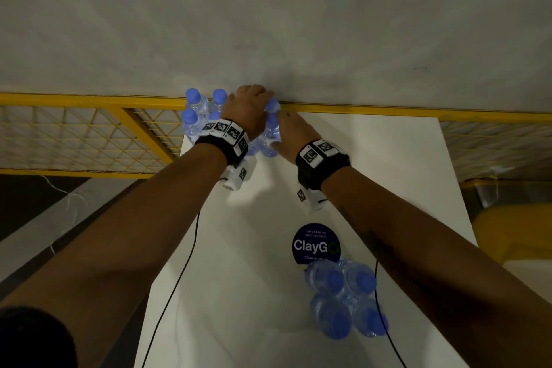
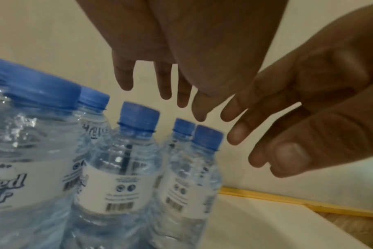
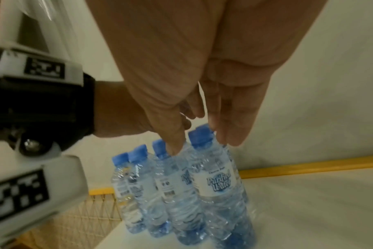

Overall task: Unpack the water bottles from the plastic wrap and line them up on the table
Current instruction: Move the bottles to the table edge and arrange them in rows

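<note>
left hand (image 2: 181,50): fingers straight | right hand (image 3: 202,84): grip loose, touching bottles (image 3: 213,176)

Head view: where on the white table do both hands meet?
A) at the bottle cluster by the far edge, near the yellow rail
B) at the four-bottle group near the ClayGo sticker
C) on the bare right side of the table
A: the left hand and right hand are both at the far bottle cluster beside the yellow rail; the near bottle group stands untouched.
</note>
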`<action>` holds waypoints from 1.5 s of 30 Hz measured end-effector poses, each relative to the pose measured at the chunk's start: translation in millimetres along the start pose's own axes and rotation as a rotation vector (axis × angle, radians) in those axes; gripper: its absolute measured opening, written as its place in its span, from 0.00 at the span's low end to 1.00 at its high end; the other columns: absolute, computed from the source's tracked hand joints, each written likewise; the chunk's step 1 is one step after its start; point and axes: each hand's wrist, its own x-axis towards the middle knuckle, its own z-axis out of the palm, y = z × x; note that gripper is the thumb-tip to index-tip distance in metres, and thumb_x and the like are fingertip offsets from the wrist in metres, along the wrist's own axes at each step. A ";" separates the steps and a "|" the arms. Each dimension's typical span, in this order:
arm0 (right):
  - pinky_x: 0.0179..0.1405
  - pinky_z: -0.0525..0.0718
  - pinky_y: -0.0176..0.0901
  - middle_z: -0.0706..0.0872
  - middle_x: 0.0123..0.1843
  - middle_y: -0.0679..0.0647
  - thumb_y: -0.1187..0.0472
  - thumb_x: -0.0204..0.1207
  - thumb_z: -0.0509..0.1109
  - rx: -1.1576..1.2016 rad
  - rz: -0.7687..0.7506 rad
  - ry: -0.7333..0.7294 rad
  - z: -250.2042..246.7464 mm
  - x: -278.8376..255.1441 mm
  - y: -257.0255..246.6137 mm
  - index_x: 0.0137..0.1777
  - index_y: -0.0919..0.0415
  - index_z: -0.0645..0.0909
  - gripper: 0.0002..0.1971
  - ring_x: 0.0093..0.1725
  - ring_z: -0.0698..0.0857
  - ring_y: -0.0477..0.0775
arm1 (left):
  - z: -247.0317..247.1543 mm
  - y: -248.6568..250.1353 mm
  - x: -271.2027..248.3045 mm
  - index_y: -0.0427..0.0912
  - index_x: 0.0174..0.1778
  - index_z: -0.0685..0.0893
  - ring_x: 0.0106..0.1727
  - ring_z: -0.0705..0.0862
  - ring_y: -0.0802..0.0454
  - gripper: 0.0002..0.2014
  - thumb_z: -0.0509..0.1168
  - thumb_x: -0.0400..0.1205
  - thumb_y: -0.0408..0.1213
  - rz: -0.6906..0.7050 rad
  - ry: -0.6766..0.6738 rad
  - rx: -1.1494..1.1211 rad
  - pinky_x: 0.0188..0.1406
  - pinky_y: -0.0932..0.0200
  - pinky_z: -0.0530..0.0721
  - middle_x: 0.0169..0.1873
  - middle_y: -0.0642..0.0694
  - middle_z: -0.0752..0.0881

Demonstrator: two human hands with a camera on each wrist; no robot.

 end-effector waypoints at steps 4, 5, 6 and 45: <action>0.61 0.81 0.51 0.82 0.64 0.60 0.51 0.76 0.74 -0.054 -0.072 -0.074 -19.5 -70.7 -4.0 0.67 0.59 0.80 0.22 0.62 0.83 0.61 | -8.5 40.3 -62.1 0.47 0.70 0.85 0.69 0.82 0.37 0.21 0.68 0.80 0.40 0.099 0.067 -0.080 0.66 0.35 0.80 0.69 0.44 0.84; 0.60 0.82 0.51 0.83 0.62 0.59 0.51 0.76 0.74 -0.050 -0.084 -0.095 -22.5 -91.0 -4.0 0.63 0.59 0.82 0.19 0.60 0.83 0.60 | -6.9 52.2 -81.3 0.46 0.69 0.86 0.68 0.82 0.37 0.20 0.67 0.80 0.40 0.125 0.054 -0.156 0.65 0.35 0.81 0.68 0.43 0.85; 0.58 0.83 0.50 0.85 0.60 0.59 0.51 0.75 0.74 -0.042 -0.083 -0.124 -24.0 -112.7 -2.5 0.60 0.60 0.83 0.18 0.57 0.84 0.59 | -3.3 63.1 -101.5 0.44 0.68 0.87 0.67 0.83 0.37 0.20 0.65 0.80 0.42 0.160 0.026 -0.246 0.64 0.36 0.82 0.67 0.42 0.86; 0.49 0.74 0.48 0.79 0.56 0.62 0.54 0.77 0.68 -0.043 0.022 -0.162 -4.4 -232.1 12.3 0.58 0.63 0.80 0.14 0.55 0.81 0.66 | -24.6 114.0 -79.2 0.51 0.59 0.84 0.63 0.81 0.40 0.09 0.62 0.86 0.44 0.029 -0.013 0.076 0.54 0.39 0.85 0.59 0.48 0.82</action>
